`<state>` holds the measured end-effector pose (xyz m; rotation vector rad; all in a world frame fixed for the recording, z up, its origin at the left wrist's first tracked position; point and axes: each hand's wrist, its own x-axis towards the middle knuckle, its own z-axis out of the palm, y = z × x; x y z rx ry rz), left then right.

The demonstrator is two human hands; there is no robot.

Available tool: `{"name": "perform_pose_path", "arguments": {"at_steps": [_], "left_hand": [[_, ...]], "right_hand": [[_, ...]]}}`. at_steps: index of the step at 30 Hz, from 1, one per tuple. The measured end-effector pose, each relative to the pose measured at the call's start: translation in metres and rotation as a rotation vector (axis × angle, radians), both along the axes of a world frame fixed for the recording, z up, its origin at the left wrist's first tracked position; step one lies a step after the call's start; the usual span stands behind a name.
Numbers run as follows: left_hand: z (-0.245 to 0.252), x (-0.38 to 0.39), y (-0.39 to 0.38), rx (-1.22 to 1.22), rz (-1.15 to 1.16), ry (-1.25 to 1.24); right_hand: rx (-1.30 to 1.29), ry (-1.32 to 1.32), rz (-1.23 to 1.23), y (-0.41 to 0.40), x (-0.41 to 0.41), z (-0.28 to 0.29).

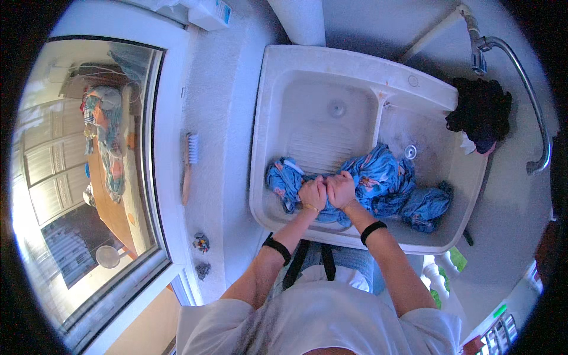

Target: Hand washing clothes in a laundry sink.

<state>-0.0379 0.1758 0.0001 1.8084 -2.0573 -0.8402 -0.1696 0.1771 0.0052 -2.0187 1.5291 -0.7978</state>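
Over the near edge of a two-basin laundry sink [270, 133], both my hands grip a bunched blue cloth with a pink floral pattern [375, 175]. My left hand [313, 194] and my right hand [341, 188] are side by side, close together, each a closed fist on the fabric. One end of the cloth lies in the left basin, over the lower part of the ribbed washboard [317, 148]. The rest crosses the divider [378, 120] into the right basin, near its drain [410, 152]. Whether it is one piece or several, I cannot tell.
A wooden-handled scrub brush [188, 168] lies on the ledge at left, with a steel-wool pad [203, 270] nearer me. Dark cloth [479, 115] hangs over the sink's right rim, below a metal faucet [519, 62]. A framed window [162, 155] stands at far left.
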Motion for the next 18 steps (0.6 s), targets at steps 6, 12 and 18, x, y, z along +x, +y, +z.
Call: {"name": "perform_pose_path", "arguments": {"at_steps": [6, 12, 18], "left_hand": [[0.012, -0.023, -0.030, 0.277, 0.095, -0.188], [-0.038, 0.006, -0.059, 0.262, 0.168, -0.306], [0.023, -0.022, -0.105, 0.137, -0.033, -0.375]], "right_hand": [[0.110, 0.050, -0.002, -0.021, -0.009, -0.014], [0.208, 0.132, -0.122, -0.059, 0.018, 0.001], [0.262, 0.265, -0.173, -0.088, -0.008, -0.002]]}}
